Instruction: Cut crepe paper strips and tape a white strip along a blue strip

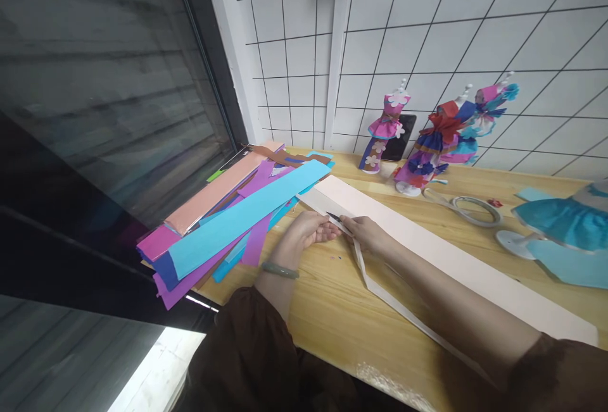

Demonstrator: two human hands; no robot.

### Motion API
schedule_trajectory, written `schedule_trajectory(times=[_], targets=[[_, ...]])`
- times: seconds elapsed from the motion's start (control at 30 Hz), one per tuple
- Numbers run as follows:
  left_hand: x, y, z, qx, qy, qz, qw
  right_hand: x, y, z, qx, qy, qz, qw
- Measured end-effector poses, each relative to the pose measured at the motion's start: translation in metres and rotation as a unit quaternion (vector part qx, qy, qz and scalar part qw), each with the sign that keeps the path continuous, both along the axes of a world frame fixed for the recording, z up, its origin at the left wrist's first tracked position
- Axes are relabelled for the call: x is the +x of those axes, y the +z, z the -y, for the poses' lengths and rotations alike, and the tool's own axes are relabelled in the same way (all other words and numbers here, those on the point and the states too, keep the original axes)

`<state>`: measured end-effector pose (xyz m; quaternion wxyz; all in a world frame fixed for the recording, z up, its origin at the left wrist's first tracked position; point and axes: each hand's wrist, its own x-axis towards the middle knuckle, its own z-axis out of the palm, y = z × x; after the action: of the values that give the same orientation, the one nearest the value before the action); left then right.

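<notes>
My right hand (368,233) grips a pair of scissors (334,216) with dark blades; its handles are hidden in my fingers. The blades lie along a pale pink length of crepe paper (319,200). A narrow strip (365,271) of the same paper hangs below that hand and runs bent under my forearm. Curled fingers on my left hand (311,230), with a bangle (280,270) at its wrist, hold the paper's edge beside the blade tips. Behind my hands stretches a wide pale pink crepe sheet (427,250), flat on the table.
Left of my hands, crepe papers (247,219) in blue, purple and peach lie in a pile. Along the white grid wall stand small dress forms (387,124) in paper dresses and a dark phone (403,137). A tape roll (476,211) and a blue-skirted form (563,216) are right.
</notes>
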<state>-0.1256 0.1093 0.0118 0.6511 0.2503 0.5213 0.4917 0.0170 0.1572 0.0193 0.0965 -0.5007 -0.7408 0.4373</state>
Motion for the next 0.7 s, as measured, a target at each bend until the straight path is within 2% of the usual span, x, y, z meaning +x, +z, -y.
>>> schedule_trajectory(times=[0.2, 0.47, 0.7], targets=[[0.0006, 0.0009, 0.0001, 0.0, 0.0, 0.002, 1.0, -0.0006, 0.0031, 0.0016, 0.008, -0.002, 0.002, 1.0], [0.0026, 0.0089, 0.0035, -0.005, -0.004, 0.0, 1.0, 0.0006, -0.0013, -0.0016, 0.015, -0.008, -0.001, 1.0], [0.0016, 0.0054, 0.0024, -0.006, -0.004, 0.004, 1.0, 0.0008, -0.0005, -0.0007, 0.013, 0.0, -0.003, 1.0]])
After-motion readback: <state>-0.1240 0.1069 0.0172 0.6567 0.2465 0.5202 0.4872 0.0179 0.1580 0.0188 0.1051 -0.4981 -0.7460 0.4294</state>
